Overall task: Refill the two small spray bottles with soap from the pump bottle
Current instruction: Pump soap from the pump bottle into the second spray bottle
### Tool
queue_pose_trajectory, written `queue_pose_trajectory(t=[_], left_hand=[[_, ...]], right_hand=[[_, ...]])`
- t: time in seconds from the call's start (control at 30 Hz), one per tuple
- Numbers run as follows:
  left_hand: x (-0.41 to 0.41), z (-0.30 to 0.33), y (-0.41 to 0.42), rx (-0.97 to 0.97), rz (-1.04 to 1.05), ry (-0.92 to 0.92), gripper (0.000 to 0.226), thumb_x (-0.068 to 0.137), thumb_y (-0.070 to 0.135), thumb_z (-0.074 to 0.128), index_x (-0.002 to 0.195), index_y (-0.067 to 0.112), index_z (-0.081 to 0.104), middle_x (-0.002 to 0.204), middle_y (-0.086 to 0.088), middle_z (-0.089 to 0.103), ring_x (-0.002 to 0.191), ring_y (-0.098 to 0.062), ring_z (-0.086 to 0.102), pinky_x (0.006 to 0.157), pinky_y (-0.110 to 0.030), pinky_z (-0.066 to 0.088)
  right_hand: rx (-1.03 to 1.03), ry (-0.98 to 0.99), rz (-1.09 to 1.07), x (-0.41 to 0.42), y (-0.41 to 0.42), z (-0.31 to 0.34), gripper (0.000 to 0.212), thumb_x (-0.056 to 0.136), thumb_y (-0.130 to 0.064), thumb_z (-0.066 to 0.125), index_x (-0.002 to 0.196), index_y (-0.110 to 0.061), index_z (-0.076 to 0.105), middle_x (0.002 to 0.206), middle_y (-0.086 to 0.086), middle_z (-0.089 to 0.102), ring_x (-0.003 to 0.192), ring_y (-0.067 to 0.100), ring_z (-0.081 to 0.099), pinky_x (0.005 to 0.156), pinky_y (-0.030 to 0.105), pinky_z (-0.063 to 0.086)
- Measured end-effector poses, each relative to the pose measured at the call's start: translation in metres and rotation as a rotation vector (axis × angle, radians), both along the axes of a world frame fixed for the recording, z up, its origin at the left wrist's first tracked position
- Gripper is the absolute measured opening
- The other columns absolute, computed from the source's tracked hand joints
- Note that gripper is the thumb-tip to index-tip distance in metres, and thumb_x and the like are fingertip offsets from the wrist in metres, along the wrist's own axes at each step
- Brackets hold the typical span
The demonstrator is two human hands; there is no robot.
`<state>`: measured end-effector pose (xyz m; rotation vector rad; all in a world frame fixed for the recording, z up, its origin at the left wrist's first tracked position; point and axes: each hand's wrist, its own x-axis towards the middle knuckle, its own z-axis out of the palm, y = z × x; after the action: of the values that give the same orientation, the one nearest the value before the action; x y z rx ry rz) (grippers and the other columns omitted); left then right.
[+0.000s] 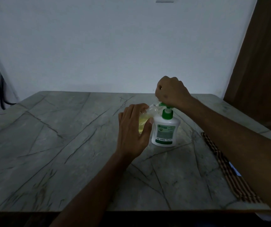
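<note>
While curled into a loose fist over the green pump head [161, 105], right hand [170, 93] pressing down from above, fingers closed and turned away from the camera, so no telling whether anything lies inside them beyond the plunger under the heel of the palm. Just left of that, right of frame centre, left hand [134, 128] wrapped round a small clear bottle [143, 122] with yellowish liquid showing between fingers [141, 108] and thumb, held upright-to-slightly-tilted, long axis near vertical, open mouth up at the nozzle tip. Crux of the coming stroke: nozzle pointing left from the pump bottle [165, 131], small bottle's neck directly at its outlet, touching or nearly so; too dim and blurred to say which. Judged mid-fill on one bottle. White pump bottle standing on the counter [49, 145], its side just beside the left thumb. Second spray bottle nowhere in view. Outward, lower right of frame: striped cloth [229, 174] along the counter edge, under the right forearm.
</note>
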<state>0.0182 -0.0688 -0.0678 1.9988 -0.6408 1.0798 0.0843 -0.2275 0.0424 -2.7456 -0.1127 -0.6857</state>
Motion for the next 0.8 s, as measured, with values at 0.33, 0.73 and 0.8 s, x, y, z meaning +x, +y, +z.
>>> queue_pose_trajectory(t=[0.33, 0.73, 0.8], left_hand=[[-0.004, 0.003, 0.002, 0.002, -0.007, -0.047, 0.029, 0.089, 0.027, 0.063, 0.112, 0.009, 0.061, 0.107, -0.001, 0.062, 0.098, -0.017, 0.056, 0.086, -0.033, 0.039], [-0.004, 0.002, 0.001, 0.009, -0.013, -0.042, 0.029, 0.087, 0.027, 0.065, 0.111, 0.011, 0.06, 0.104, 0.002, 0.061, 0.095, -0.014, 0.054, 0.084, -0.038, 0.041], [-0.004, 0.003, 0.001, 0.006, -0.012, -0.045, 0.03, 0.087, 0.028, 0.065, 0.111, 0.011, 0.06, 0.104, 0.001, 0.061, 0.095, -0.015, 0.055, 0.084, -0.037, 0.041]], right_hand=[[0.03, 0.046, 0.02, 0.001, -0.002, 0.004, 0.022, 0.085, -0.024, 0.063, 0.097, -0.007, 0.072, 0.098, 0.015, 0.071, 0.086, 0.032, 0.069, 0.081, 0.045, 0.062], [-0.003, 0.036, -0.005, 0.0, -0.001, 0.002, 0.019, 0.088, -0.018, 0.063, 0.099, -0.005, 0.072, 0.097, 0.014, 0.07, 0.087, 0.032, 0.068, 0.083, 0.046, 0.062], [-0.021, 0.009, -0.022, 0.001, -0.003, 0.003, 0.017, 0.088, -0.016, 0.061, 0.098, -0.005, 0.07, 0.096, 0.014, 0.067, 0.085, 0.032, 0.066, 0.082, 0.045, 0.061]])
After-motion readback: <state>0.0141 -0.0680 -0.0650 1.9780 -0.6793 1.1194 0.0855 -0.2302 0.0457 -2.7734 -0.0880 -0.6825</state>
